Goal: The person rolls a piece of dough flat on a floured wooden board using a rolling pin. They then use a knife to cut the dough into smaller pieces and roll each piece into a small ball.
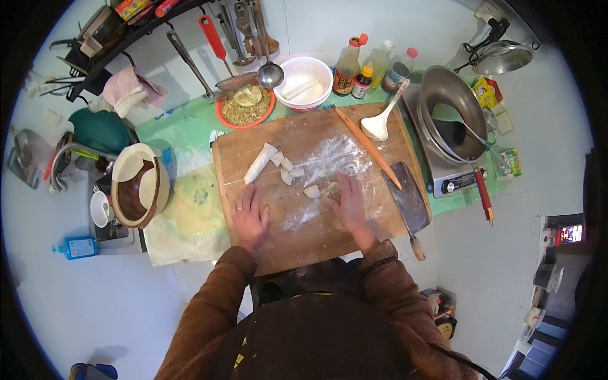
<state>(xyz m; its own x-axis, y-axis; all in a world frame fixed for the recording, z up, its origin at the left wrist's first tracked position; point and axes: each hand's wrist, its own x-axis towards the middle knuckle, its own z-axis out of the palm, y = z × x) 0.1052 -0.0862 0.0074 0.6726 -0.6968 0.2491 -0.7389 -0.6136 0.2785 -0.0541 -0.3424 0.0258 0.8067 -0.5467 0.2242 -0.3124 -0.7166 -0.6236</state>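
Note:
My left hand (250, 216) rests on the left front part of a wooden board (304, 251), fingers spread, holding nothing. Just beyond it lies a floured roll of dough (261, 163), with several cut dough pieces (286, 164) to its right. A single dough piece (311, 191) sits nearer the middle. My right hand (350, 202) is at the right of the flour patch (335, 154), touching or beside a small greyish lump (331, 191); the fingers partly hide the contact. A tapered wooden rolling pin (368, 145) lies slanted beyond this hand, its near end against the cleaver blade (407, 197).
Along the back stand an orange bowl of chopped filling (245, 111), a white tub of flour (304, 78) and several sauce bottles (347, 71). A flour-filled spoon (378, 124) lies on the board. Right is a wok (453, 109) on a cooker (451, 178); left, a brown-glazed crock (139, 190).

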